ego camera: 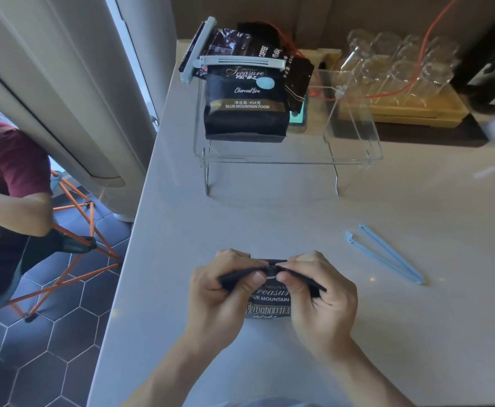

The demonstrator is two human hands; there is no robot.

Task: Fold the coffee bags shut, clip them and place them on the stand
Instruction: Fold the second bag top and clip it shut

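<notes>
A black coffee bag [269, 304] stands on the white counter near the front edge. My left hand [220, 292] and my right hand [319, 292] both pinch its top edge, which is bent over toward me. An open light-blue clip [387, 255] lies on the counter to the right of my hands. On the clear acrylic stand [293, 161] farther back sits a black coffee bag [245, 104] closed with a pale clip [240, 62]. Behind it leans another dark clipped bag [228, 45].
Several clear glasses stand on a wooden tray [416, 113] at the back right, with an orange cable [425, 45] above. A phone [297, 116] lies behind the stand. Left of the counter edge are an orange-framed stool [76, 245] and a person in a red shirt.
</notes>
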